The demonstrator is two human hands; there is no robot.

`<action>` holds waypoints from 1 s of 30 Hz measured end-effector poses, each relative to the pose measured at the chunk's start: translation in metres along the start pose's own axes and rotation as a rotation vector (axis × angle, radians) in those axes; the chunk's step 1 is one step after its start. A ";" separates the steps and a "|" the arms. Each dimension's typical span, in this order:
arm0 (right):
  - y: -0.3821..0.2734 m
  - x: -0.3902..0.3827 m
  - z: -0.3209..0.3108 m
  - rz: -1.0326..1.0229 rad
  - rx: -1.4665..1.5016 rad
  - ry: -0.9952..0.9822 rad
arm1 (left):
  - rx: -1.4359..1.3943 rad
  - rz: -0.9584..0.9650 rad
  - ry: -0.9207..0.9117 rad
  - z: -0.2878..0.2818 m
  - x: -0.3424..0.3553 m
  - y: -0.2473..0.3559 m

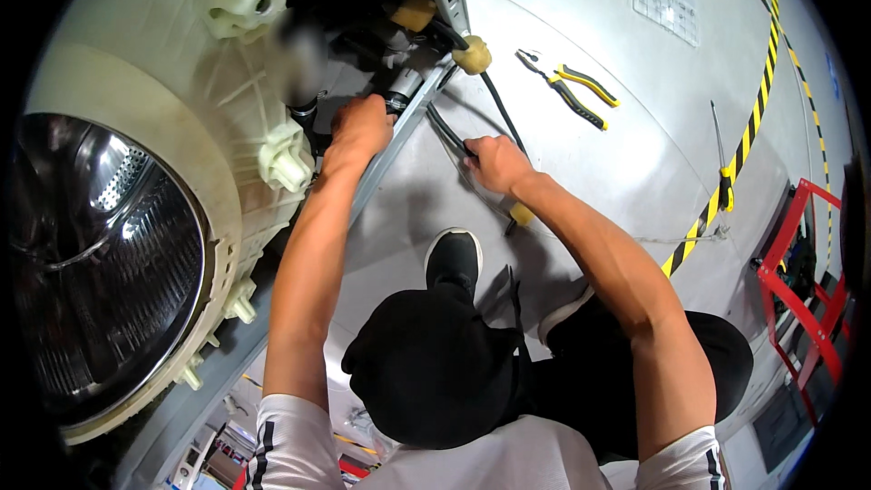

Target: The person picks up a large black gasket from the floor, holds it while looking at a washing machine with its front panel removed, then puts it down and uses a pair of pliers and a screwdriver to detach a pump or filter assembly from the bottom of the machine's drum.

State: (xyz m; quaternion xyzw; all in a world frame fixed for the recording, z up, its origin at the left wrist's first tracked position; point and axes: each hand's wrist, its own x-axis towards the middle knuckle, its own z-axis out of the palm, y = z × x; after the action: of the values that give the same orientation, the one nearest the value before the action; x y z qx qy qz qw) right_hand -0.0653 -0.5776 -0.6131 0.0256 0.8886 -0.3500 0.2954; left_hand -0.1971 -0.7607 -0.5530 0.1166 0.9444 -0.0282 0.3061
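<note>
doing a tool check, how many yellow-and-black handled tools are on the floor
2: the pliers beyond the right hand and, farther right, the screwdriver by the striped tape. Others could be hidden.

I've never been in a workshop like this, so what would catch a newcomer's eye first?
Probably the big shiny metal drum inside its pale tub, filling the left side. Near the middle, the left hand reaches in beside a metal rail while the right hand grips a black hose. On the floor at upper right lie yellow-and-black pliers, with a screwdriver farther right by striped tape.
</note>
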 end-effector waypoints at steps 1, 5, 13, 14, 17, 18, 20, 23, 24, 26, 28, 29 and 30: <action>0.002 0.001 0.000 -0.012 0.004 -0.001 | -0.027 0.009 -0.003 0.000 -0.001 0.000; 0.003 -0.001 -0.003 -0.012 0.021 -0.003 | -0.045 0.024 0.093 0.002 -0.014 0.001; 0.009 0.004 -0.005 -0.010 0.022 -0.008 | -0.031 0.104 0.153 0.000 -0.028 0.002; 0.009 0.004 -0.004 -0.009 0.026 -0.007 | -0.006 0.105 0.152 0.000 -0.029 0.002; 0.013 0.004 -0.005 -0.014 0.032 -0.003 | -0.153 0.118 0.165 -0.001 -0.030 0.003; 0.013 0.004 -0.006 -0.019 0.036 0.000 | -0.191 0.125 0.182 0.001 -0.029 0.000; 0.012 0.005 -0.008 0.006 0.044 -0.010 | -0.257 0.158 0.307 0.010 -0.030 -0.002; 0.013 0.005 -0.008 0.017 0.049 -0.019 | -0.323 0.176 0.459 0.016 -0.037 0.000; 0.014 0.005 -0.009 0.014 0.047 -0.019 | -0.340 0.175 0.507 0.017 -0.039 0.001; 0.013 0.006 -0.009 0.013 0.032 -0.029 | -0.496 0.157 0.607 0.015 -0.046 0.005; 0.014 0.005 -0.011 0.029 0.018 -0.023 | -0.659 0.141 0.705 0.010 -0.050 0.010; 0.014 0.004 -0.012 0.042 0.014 -0.014 | -0.614 0.136 0.799 0.002 -0.048 0.007; 0.010 0.004 -0.010 0.043 0.012 -0.010 | -0.614 0.161 0.881 -0.013 -0.051 0.011</action>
State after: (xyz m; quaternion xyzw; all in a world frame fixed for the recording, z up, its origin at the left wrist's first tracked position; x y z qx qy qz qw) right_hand -0.0714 -0.5640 -0.6156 0.0450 0.8842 -0.3492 0.3071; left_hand -0.1615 -0.7591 -0.5123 0.0948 0.9363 0.3240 -0.0973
